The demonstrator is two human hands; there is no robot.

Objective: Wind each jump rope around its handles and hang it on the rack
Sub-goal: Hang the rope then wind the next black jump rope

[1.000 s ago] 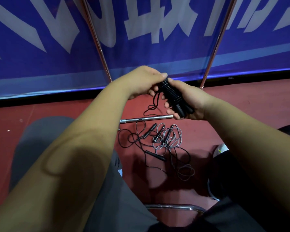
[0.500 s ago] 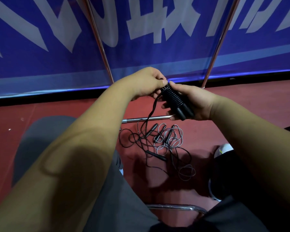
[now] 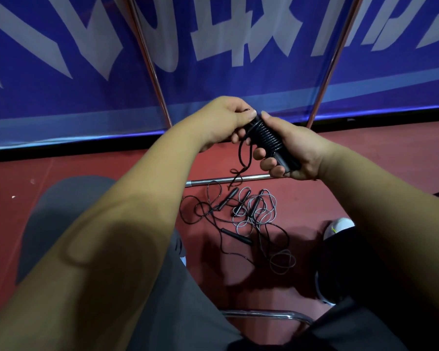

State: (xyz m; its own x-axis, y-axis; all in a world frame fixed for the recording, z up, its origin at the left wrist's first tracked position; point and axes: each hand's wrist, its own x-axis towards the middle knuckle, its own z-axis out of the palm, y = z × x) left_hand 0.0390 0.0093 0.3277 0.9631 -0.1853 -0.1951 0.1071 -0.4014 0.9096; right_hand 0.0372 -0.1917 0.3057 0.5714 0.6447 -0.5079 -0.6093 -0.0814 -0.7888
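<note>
A blue banner (image 3: pixel 61 72) with pale lettering fills the far side. Along its foot runs the red floor (image 3: pixel 86 168). The rack (image 3: pixel 151 64) stands at the floor's far edge, its two slanted metal poles rising in front of the banner and a base bar (image 3: pixel 228 179) lying flat on the floor.

Both forearms reach forward from a seated person and meet over the floor just short of that far edge. The right hand (image 3: pixel 294 153) is curled round the paired handles of a black jump rope (image 3: pixel 266 134), held tilted, with the fingers wrapped underneath and the thumb on top. The left hand (image 3: pixel 223 120) pinches the cord between thumb and fingers at the upper end of the bundle.

Tight coils already cover most of the handles, and only a short loose tail (image 3: pixel 243 158) dangles below the hands, clear of the floor. So the winding of this rope looks nearly finished. The next move probably calls for laying on the last turn or two and tucking the end under a coil so it holds, with the right hand keeping both handles together. After that comes a lift to the rack.

A tangle of other ropes (image 3: pixel 249 214), black and grey, lies unwound on the floor just this side of the base bar.
</note>
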